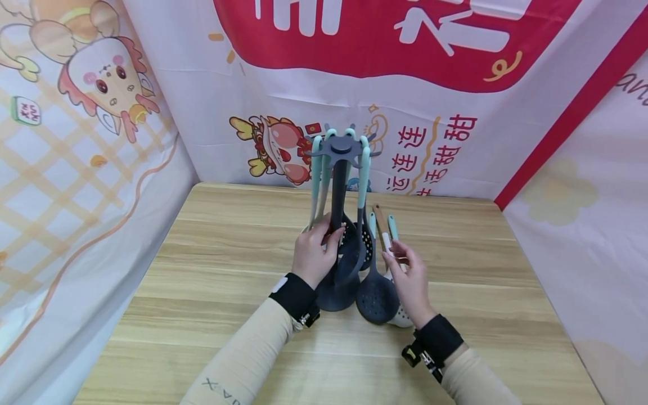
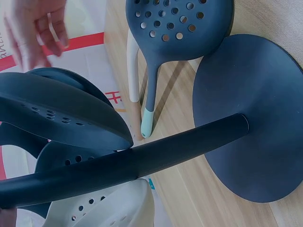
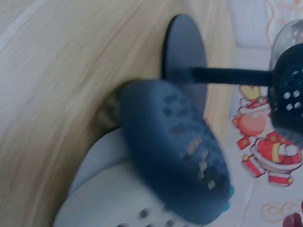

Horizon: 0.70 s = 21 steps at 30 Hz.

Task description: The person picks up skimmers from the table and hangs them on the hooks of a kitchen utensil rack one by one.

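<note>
A dark utensil stand [image 1: 341, 147] rises from a round base [image 1: 334, 299], and my left hand [image 1: 314, 256] grips its pole [image 1: 338, 194]. Several utensils with mint handles [image 1: 364, 174] hang from the hooked top, among them a dark ladle [image 1: 350, 267] and perforated heads. Just right of the base lies a dark skimmer [image 1: 377, 298] with a mint-tipped handle. Partly under it is a pale perforated utensil [image 1: 402, 318]. Above these lying utensils hovers my right hand [image 1: 411, 278], its fingers loosely bent with nothing visible between them.
The wooden table [image 1: 217, 270] extends to both sides of the stand. Behind it hangs a printed cloth [image 1: 283, 90], with more cloth on the left and right. A wooden-ended handle [image 1: 379, 216] and another mint handle [image 1: 392, 226] point toward the back.
</note>
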Available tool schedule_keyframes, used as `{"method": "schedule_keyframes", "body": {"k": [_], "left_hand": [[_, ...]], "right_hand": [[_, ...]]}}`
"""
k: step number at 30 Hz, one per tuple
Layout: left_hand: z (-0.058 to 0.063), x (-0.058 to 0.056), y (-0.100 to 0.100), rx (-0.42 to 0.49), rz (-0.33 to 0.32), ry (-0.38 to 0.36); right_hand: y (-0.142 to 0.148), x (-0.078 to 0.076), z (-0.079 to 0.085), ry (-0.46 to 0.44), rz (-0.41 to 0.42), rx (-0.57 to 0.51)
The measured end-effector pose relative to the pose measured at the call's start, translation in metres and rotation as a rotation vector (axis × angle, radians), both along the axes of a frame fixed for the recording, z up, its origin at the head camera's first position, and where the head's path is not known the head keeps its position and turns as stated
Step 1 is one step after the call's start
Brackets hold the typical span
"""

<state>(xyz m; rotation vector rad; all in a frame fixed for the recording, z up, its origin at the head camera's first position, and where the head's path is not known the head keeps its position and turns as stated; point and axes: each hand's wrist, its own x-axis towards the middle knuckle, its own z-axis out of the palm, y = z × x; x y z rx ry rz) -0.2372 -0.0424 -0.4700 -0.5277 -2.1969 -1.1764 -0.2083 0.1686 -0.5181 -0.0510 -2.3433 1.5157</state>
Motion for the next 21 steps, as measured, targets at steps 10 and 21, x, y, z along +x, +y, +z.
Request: {"method": "schedule_keyframes", "body": {"k": [10, 21], "left_hand": [[-0.001, 0.000, 0.000, -0.003, 0.006, 0.008], [-0.001, 0.000, 0.000, -0.004, 0.005, 0.010]], "right_hand": [[0.022, -0.004, -0.017, -0.205, -0.039, 0.110], [0.040, -0.008, -0.035, -0.348, -0.043, 0.177]]}}
